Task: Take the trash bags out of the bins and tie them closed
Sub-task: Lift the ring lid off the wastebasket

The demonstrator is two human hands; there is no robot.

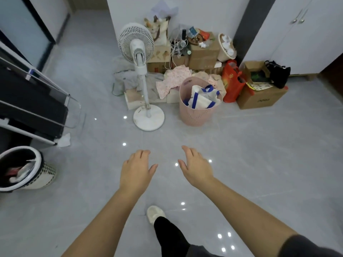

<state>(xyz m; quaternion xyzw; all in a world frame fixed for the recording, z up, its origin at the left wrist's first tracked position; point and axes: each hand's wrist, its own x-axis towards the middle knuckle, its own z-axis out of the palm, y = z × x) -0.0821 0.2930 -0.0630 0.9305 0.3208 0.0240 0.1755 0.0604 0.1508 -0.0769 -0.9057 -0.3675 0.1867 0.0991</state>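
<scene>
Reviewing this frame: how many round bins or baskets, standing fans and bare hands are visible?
Round bins or baskets: 3 (white bin with black trash bag, pink perforated plastic basket, tilted beige basket)
White standing fan: 1
Bare hands: 2 (left hand, right hand)
Total: 6

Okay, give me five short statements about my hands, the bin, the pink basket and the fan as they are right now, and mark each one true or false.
1. The left hand and right hand are both empty, fingers relaxed. True.
2. The round white bin with a dotted wall stands on the person's right. False: it stands at their left.
3. Its black liner bag is already out of it. False: the liner sits inside the bin, with trash in it.
4. The pink perforated plastic basket holds a white and blue bag. True.
5. The white pedestal fan lies tipped on the floor. False: it stands upright, left of the pink basket.
</scene>
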